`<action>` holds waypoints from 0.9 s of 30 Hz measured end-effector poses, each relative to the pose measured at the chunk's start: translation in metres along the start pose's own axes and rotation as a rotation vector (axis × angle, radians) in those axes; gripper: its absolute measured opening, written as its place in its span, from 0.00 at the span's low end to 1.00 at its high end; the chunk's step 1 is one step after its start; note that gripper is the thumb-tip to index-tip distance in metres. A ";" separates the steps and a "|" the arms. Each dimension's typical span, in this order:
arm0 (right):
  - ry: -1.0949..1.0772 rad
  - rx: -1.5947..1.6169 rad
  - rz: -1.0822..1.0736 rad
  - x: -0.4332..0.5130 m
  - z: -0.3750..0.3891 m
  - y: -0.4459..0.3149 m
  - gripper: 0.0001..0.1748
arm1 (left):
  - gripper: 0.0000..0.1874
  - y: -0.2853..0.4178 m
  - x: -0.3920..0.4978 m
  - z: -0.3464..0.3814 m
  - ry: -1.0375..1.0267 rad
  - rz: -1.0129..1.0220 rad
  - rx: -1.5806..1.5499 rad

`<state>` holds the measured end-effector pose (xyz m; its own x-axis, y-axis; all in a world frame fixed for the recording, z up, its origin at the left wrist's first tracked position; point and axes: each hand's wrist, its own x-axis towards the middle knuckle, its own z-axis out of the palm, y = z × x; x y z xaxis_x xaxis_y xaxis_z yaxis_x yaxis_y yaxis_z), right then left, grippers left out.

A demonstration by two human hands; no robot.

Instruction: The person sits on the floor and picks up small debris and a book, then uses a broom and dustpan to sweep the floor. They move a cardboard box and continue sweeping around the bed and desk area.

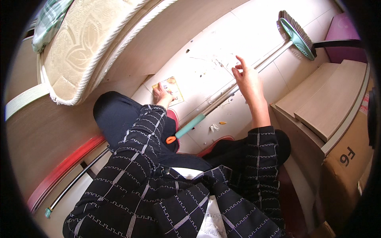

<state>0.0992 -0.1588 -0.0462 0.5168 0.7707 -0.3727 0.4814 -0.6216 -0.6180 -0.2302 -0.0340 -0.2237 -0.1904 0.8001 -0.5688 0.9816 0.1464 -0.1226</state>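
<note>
My left hand (162, 95) grips a colourful printed card or booklet (178, 92), low over the floor by the bed base; the fingers cover part of its face. My right hand (249, 81) hovers above the broom's metal pole (226, 95), fingers bent and apart, with nothing visible in it. The broom lies diagonally across the floor. Its green grip (190, 125) and orange hanging loop (171, 139) point toward me, and its green bristled head (296, 37) is at the far right. Dust and small scraps (218, 63) lie scattered on the tiles.
A bed base (166, 38) with a cream mattress (86, 50) borders the left. Wooden boards (330, 98) and a cardboard box (346, 160) stand on the right, with a purple object (342, 32) beyond. A second pole (79, 178) lies at lower left. A crumpled white scrap (214, 128) lies near my feet.
</note>
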 end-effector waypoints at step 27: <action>-0.468 -0.139 -0.187 0.047 0.112 0.042 0.26 | 0.17 0.048 -0.103 -0.272 -0.209 1.113 0.058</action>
<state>0.0642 -0.1331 -0.1665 0.0570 0.8307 -0.5538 0.6408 -0.4558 -0.6178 -0.1590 0.0487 0.0498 0.7839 0.3553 -0.5092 0.6058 -0.6175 0.5017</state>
